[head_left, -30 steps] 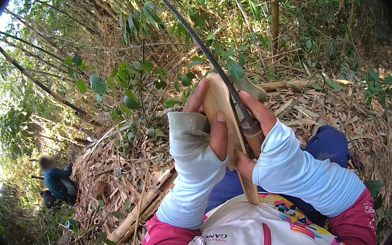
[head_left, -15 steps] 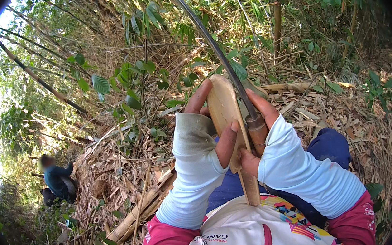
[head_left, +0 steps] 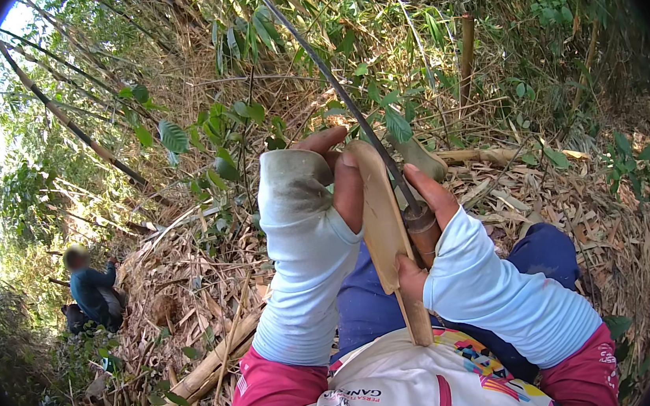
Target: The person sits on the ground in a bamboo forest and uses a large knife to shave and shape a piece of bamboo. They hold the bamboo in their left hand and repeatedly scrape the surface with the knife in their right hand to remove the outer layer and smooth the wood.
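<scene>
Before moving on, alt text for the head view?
A person's right hand holds a long-bladed knife by its handle beside a pale paddle-shaped piece, left hand at its top. Dry leaves lie around, another person at left.

Forest floor (head_left: 159, 266), dry leaves (head_left: 511, 198) scattered across it, split bamboo (head_left: 210, 371) at lower left, pale pole (head_left: 488, 156) toward right

Sunlit bamboo thicket (head_left: 179, 91) (green, tangled) borders leaf-strewn ground (head_left: 198, 276).

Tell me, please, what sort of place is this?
Probably a bamboo grove or woodland outdoors: a jointed-looking upright stem, a plant with broad green leaves, and dry fallen leaves suggest it.
</scene>
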The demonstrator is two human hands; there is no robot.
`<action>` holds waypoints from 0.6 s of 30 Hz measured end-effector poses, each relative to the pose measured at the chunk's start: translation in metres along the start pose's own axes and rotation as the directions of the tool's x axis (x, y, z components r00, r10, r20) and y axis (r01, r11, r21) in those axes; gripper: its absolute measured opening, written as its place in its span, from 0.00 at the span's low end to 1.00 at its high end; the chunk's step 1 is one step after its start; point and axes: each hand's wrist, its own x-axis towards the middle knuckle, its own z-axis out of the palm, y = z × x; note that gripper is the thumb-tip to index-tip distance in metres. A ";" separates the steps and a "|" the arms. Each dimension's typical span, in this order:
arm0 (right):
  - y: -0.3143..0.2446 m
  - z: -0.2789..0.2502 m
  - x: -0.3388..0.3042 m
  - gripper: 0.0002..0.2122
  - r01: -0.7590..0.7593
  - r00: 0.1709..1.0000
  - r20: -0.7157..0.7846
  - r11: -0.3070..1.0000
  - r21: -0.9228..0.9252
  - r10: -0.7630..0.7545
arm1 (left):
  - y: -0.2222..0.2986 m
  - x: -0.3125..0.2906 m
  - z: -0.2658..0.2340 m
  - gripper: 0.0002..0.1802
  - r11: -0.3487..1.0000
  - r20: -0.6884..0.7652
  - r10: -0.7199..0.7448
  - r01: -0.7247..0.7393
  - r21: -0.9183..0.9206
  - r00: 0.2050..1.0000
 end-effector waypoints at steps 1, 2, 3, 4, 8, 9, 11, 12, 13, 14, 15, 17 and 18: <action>0.000 0.000 0.000 0.42 -0.005 1.000 -0.005 1.000 -0.003 0.005 | 0.003 0.002 0.002 0.13 0.990 -0.061 -0.067 0.058 -0.128 0.996; -0.002 -0.001 0.000 0.42 -0.025 1.000 0.004 0.999 0.041 0.025 | 0.004 0.003 0.001 0.14 0.979 -0.051 -0.095 0.084 -0.184 0.994; -0.004 -0.003 0.000 0.41 -0.045 0.999 0.014 0.995 0.084 0.044 | 0.004 0.005 -0.001 0.14 0.965 -0.040 -0.123 0.110 -0.240 0.992; -0.005 -0.004 0.001 0.41 -0.065 0.998 0.025 0.990 0.128 0.062 | 0.005 0.007 -0.004 0.14 0.946 -0.027 -0.150 0.136 -0.293 0.988; 0.002 -0.004 0.002 0.41 -0.040 0.999 0.011 0.987 0.154 0.039 | 0.005 -0.004 -0.002 0.24 0.952 0.131 -0.100 0.133 -0.276 0.986; 0.003 -0.003 0.002 0.41 -0.027 1.000 0.012 0.987 0.158 0.026 | 0.000 -0.006 -0.004 0.28 0.966 0.192 -0.086 0.129 -0.224 0.978; 0.005 0.000 0.002 0.41 -0.015 1.000 0.014 0.984 0.177 0.012 | -0.008 -0.010 0.001 0.29 0.980 0.204 -0.015 0.055 -0.189 0.979; 0.007 0.001 0.001 0.41 -0.015 1.000 0.015 0.981 0.192 0.012 | -0.009 -0.011 0.004 0.30 0.985 0.210 0.022 0.015 -0.173 0.977; 0.008 0.002 0.001 0.41 -0.015 1.000 0.016 0.978 0.208 0.012 | -0.006 -0.013 0.005 0.33 0.975 0.220 -0.020 0.068 -0.213 0.975; 0.008 0.001 0.001 0.41 -0.024 1.000 0.020 0.980 0.199 0.020 | -0.005 -0.013 0.005 0.34 0.974 0.226 -0.001 0.052 -0.221 0.974; 0.008 -0.001 0.002 0.41 -0.032 0.999 0.025 0.981 0.190 0.028 | -0.004 -0.013 0.006 0.34 0.973 0.231 0.018 0.037 -0.229 0.973; 0.007 -0.003 0.002 0.41 -0.032 0.999 0.025 0.983 0.181 0.028 | -0.005 -0.016 0.006 0.35 0.971 0.223 0.041 0.014 -0.239 0.974; 0.007 -0.003 0.002 0.41 -0.024 1.000 0.022 0.983 0.181 0.020 | -0.006 -0.019 0.007 0.35 0.971 0.209 0.046 0.006 -0.240 0.977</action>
